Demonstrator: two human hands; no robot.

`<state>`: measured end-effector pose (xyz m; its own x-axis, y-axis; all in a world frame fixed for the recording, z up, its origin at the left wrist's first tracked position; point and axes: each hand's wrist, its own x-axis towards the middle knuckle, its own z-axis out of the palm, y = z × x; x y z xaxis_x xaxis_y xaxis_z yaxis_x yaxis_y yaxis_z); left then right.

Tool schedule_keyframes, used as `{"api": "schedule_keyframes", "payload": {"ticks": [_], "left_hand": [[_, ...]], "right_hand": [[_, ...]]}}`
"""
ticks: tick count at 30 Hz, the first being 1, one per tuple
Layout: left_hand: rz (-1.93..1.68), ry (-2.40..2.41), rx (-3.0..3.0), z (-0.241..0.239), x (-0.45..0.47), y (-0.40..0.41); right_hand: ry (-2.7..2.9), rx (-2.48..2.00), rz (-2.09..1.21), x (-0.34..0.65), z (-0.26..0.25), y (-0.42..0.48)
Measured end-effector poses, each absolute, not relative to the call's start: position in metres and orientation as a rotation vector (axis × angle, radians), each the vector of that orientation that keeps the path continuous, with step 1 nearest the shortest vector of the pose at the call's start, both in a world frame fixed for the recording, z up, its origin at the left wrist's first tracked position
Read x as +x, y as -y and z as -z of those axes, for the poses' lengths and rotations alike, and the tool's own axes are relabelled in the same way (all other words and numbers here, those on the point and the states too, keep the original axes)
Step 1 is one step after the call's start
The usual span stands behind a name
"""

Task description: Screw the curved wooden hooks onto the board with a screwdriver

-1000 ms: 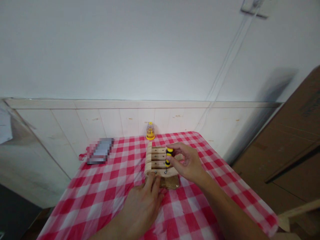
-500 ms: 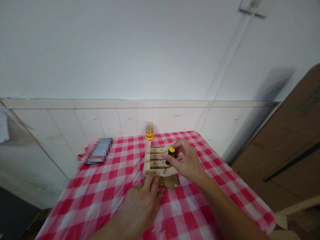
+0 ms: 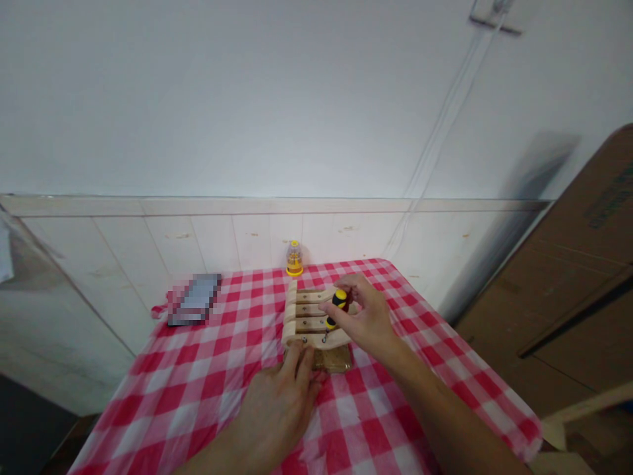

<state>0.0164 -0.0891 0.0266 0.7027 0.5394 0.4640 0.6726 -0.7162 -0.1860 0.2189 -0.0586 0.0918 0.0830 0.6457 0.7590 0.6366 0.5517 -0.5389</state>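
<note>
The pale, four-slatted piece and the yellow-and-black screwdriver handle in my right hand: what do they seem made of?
The pale, four-slatted piece looks like bare, matte wood: light tan, no shine. The yellow-and-black screwdriver handle is probably smooth plastic, judging by its solid, bright colours; the black parts could be rubber.

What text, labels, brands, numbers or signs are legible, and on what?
None legible.
Cardboard: dark print at the upper right, too blurred to read.
Clear container with yellow base: markings too small to tell whether they are lettering.
Flat device: pixelated, nothing readable.
Screwdriver: no readable marking.
</note>
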Motion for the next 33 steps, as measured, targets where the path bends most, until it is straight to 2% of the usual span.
{"api": "schedule_keyframes", "payload": {"ticks": [7,16,33], "left_hand": [[0.498,1.035,-2.639,-0.025,0.016,0.089],[0.514,1.017,-2.632,-0.026,0.016,0.090],[0.483,0.978,-2.624,-0.029,0.016,0.091]], "right_hand": [[1.731,-0.933,0.110,0.218,-0.096,0.058],[1.861,-0.968,0.034,0.225,-0.104,0.068],[1.770,-1.058,-0.001,0.222,-0.105,0.066]]}}
